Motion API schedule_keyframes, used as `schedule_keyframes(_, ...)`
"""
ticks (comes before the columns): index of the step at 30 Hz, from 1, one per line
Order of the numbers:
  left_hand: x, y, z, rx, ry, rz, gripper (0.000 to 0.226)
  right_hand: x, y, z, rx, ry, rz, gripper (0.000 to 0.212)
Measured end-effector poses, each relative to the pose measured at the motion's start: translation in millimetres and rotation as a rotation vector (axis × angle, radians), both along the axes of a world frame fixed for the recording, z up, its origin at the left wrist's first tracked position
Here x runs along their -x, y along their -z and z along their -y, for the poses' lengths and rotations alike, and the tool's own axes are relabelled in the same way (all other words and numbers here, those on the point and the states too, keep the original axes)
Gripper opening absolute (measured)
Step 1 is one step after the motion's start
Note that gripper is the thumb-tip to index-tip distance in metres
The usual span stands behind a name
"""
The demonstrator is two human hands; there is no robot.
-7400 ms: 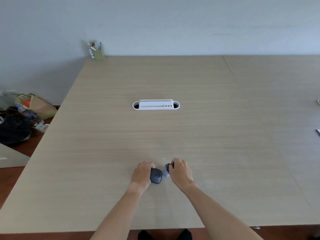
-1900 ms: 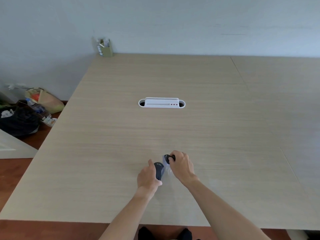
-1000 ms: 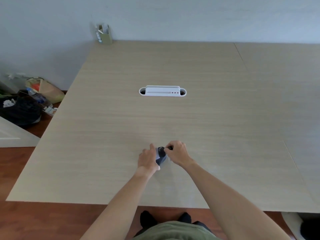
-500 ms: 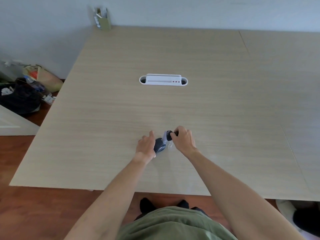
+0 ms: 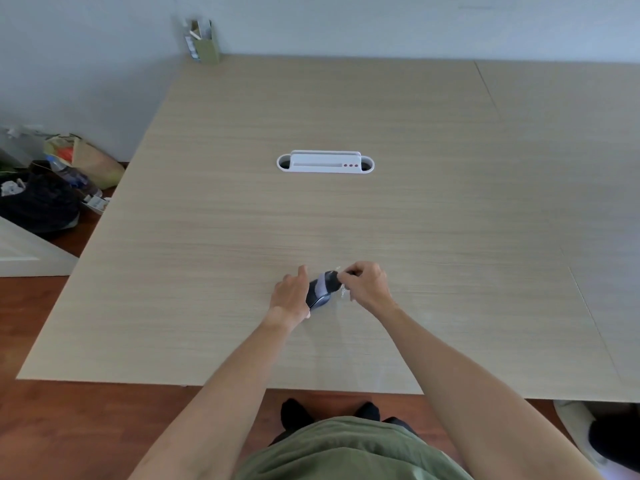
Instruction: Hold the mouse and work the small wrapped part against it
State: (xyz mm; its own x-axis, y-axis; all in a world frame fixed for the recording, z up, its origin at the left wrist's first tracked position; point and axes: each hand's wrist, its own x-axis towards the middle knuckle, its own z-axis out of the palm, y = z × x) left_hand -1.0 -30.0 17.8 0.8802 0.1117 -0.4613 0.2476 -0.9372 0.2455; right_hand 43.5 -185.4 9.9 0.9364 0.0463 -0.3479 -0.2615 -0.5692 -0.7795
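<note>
Here the left hand point(image 5: 291, 295) grips a dark computer mouse point(image 5: 321, 289) tilted on edge, while the right hand point(image 5: 365, 285) pinches clear wrap point(image 5: 341, 289) against it. Tugging harder could likely tear the film or tip the mouse onto the table point(image 5: 415, 220).

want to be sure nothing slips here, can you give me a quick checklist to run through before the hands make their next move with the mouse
1. Left hand steadies the dark grey computer mouse, tilted on its side: ok.
2. Right hand pinches the thin clear plastic film at the mouse's far end: ok.
3. Whether the film is a bag or a wrap: cannot tell.
4. Mouse sits over the light wooden table, well in from its near edge: ok.
5. White oval cable port lies far from the hands: ok.
6. How far the film covers the mouse: cannot tell.
</note>
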Motion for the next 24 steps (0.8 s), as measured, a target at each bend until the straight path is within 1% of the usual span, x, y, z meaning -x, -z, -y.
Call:
schedule_keyframes(2,-0.4,1.0,-0.3,-0.010,0.005,-0.002,0.085,0.5,5.7,0.3,0.094,-0.070,-0.007,0.008)
schedule_keyframes(4,-0.3,3.2,-1.6,-0.028,0.021,-0.001,0.087,-0.1,8.7,1.3,0.185,-0.031,0.043,0.007)
schedule_keyframes(6,0.1,4.1,-2.7,-0.049,0.038,0.007,0.087,-2.2,6.2,-0.8,0.125,0.013,0.072,0.007)
schedule_keyframes(8,0.8,5.0,-4.0,-0.061,0.050,0.013,0.084,-3.0,2.0,-2.9,0.010,0.013,0.031,0.008)
schedule_keyframes(9,1.0,5.2,-4.4,-0.060,0.059,0.016,0.082,-1.8,0.3,-3.5,-0.016,-0.011,-0.009,0.009)
schedule_keyframes(10,1.5,5.6,-5.1,-0.056,0.067,0.016,0.081,-0.4,0.7,-3.3,0.001,-0.043,-0.030,0.009)
schedule_keyframes(11,1.6,6.7,-6.1,-0.049,0.078,0.017,0.081,0.9,4.4,-2.6,0.062,-0.069,-0.020,0.009)
schedule_keyframes(13,1.6,10.7,-9.1,-0.040,0.111,0.025,0.082,1.9,9.5,-1.0,0.195,-0.041,0.032,0.009)
schedule_keyframes(15,1.1,11.5,-10.5,-0.037,0.145,0.031,0.079,1.2,7.3,-3.0,0.148,0.009,0.051,0.008)
schedule_keyframes(17,0.7,11.8,-9.5,-0.046,0.163,0.030,0.074,0.9,3.5,-5.0,0.024,0.019,0.000,0.009)
schedule_keyframes(18,1.2,12.1,-8.4,-0.050,0.170,0.032,0.073,2.3,1.7,-5.9,-0.014,0.012,-0.043,0.010)
schedule_keyframes(19,2.0,13.6,-7.1,-0.041,0.164,0.033,0.072,3.9,1.9,-6.0,-0.010,-0.010,-0.065,0.011)
schedule_keyframes(22,6.3,24.0,0.5,0.004,0.004,0.016,0.079,8.3,9.7,-3.0,0.158,0.007,-0.015,0.010)
schedule_keyframes(24,9.4,26.4,8.4,0.004,-0.169,0.005,0.085,9.2,10.7,-2.0,0.182,0.050,0.024,0.010)
